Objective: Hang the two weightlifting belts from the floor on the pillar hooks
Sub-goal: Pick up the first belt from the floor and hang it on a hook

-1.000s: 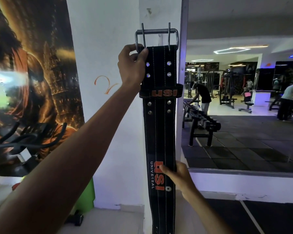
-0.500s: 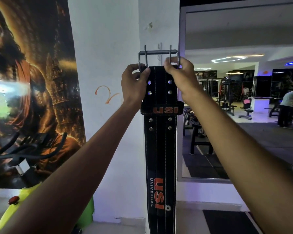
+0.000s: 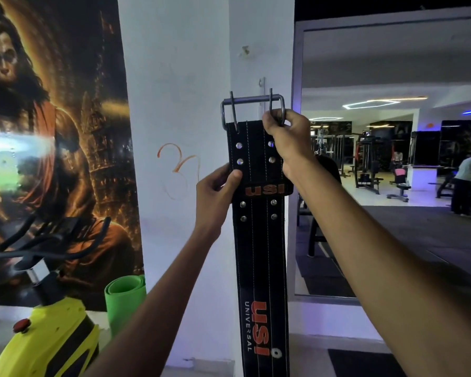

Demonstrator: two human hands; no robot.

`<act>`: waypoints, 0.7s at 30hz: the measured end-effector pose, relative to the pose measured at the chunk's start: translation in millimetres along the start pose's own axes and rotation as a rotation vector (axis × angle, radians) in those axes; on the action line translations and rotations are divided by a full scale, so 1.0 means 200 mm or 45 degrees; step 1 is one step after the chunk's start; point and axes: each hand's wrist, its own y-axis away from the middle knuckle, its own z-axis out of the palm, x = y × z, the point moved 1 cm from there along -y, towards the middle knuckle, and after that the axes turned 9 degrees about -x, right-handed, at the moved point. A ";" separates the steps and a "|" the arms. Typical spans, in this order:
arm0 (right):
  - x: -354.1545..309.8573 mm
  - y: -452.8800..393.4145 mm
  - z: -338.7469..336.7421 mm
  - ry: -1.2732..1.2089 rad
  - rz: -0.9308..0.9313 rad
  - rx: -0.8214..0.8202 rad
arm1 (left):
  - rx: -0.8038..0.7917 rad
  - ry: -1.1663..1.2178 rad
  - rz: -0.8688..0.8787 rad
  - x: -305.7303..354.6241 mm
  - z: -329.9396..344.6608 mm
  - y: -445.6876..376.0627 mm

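A black weightlifting belt (image 3: 259,254) with orange lettering hangs straight down in front of the white pillar (image 3: 180,104). Its steel double-prong buckle (image 3: 252,100) is at the top, overlapping a white hook strip (image 3: 261,85) on the pillar's corner. My right hand (image 3: 286,137) grips the buckle's right side and the belt's top corner. My left hand (image 3: 218,191) pinches the belt's left edge beside the orange-lettered loop. A small peg (image 3: 245,50) sticks out of the pillar higher up. I see only this one belt.
A yellow exercise bike (image 3: 38,336) with black handlebars stands at lower left, before a large poster (image 3: 52,131). A rolled green mat (image 3: 124,300) leans by the pillar's base. A big framed wall mirror (image 3: 392,159) on the right reflects gym machines and people.
My left hand slid down from the buckle to the belt's edge at the loop. My right hand, low on the belt a second ago, stays at the buckle's right side. The view tilted up.
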 end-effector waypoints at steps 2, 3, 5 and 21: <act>0.01 0.00 0.00 -0.002 0.008 0.009 | 0.022 -0.007 -0.011 -0.04 0.00 0.04; 0.01 0.00 0.00 -0.012 0.014 0.023 | 0.013 -0.030 -0.041 -0.08 0.00 0.07; 0.00 -0.01 -0.01 -0.035 0.015 0.049 | -0.045 -0.030 -0.149 -0.18 0.01 0.17; -0.02 -0.02 -0.06 -0.013 0.003 0.089 | -0.170 0.022 -0.525 -0.52 0.04 0.56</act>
